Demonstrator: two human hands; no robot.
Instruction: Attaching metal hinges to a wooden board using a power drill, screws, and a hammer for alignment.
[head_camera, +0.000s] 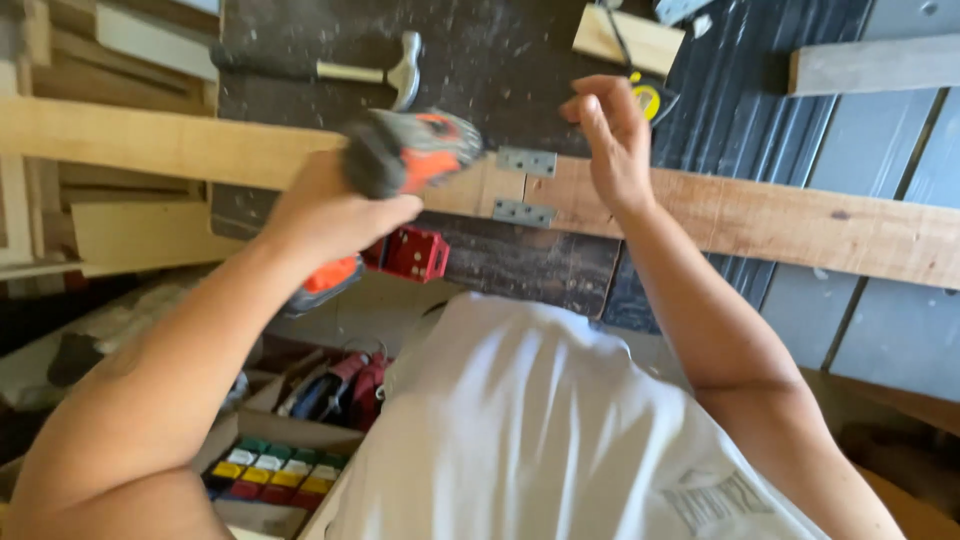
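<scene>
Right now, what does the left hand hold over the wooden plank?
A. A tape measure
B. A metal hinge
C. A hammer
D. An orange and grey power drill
D: the left hand grips the orange and grey power drill over the wooden plank, while the hammer lies apart on the dark table.

a workshop: hammer (340, 68), wooden plank (760, 215), dusty workbench (500, 50).
</scene>
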